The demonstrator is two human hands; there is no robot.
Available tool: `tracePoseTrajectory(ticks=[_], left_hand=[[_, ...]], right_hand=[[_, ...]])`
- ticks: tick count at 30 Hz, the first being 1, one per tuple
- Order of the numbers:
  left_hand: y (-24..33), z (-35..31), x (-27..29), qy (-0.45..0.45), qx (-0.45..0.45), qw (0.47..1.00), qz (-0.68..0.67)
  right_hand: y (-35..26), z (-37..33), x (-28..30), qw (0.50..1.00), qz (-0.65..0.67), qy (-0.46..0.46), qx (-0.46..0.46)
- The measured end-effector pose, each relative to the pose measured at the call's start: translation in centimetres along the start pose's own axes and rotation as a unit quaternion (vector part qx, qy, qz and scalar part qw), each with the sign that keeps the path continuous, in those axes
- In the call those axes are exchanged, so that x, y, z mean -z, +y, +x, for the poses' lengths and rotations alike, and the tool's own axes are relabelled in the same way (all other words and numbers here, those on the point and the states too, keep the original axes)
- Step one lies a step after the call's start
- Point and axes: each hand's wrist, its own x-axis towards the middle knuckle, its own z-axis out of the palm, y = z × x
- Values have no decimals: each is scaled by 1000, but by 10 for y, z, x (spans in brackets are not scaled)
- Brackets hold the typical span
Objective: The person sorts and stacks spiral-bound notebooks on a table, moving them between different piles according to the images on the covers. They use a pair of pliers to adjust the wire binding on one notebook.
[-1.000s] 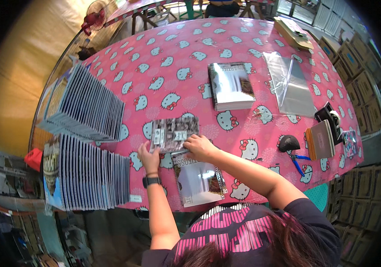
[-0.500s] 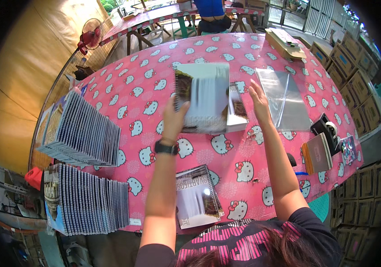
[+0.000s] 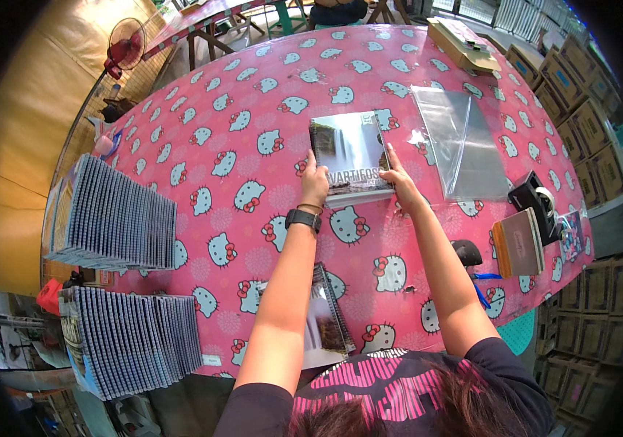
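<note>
A small stack of spiral notebooks (image 3: 351, 142) with a waterfall cover lies near the middle of the pink table, its edges lined up. My left hand (image 3: 316, 186) grips the stack's left side, thumb over the cover. On the opposite side, my right hand (image 3: 403, 188) holds the right edge, with fingers along it. Clear plastic sleeves (image 3: 457, 146) lie flat to the right of the stack. Closer to my body, partly behind my left forearm, are a few more spiral notebooks (image 3: 322, 328) with the same kind of cover.
Two tall rows of spiral notebooks (image 3: 118, 215) stand at the left edge. At the right are a tape dispenser (image 3: 533, 207), small notepads (image 3: 519, 244), a black computer mouse (image 3: 466, 253) and a blue pen (image 3: 486, 277). A cardboard box (image 3: 464, 45) sits at the far right corner.
The notebook in my left hand has come down onto the stack and lines up with it. My right hand has moved in from the plastic sleeves to the stack's right side.
</note>
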Motion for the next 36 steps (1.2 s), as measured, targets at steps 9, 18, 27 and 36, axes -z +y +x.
tracePoseTrajectory(ticks=[9, 18, 27, 36], left_hand=[[-26, -11, -12, 56, 6, 996, -76], [-50, -23, 53, 63, 50, 960, -267], [-21, -107, 136, 158, -18, 982, 99], [-21, -344, 113, 194, 156, 962, 113]], right_hand=[[5, -2, -4, 999, 37, 22, -1], [15, -17, -67, 997, 65, 20, 18], [0, -63, -57, 986, -106, 71, 108], [40, -231, -159, 965, -202, -62, -157]])
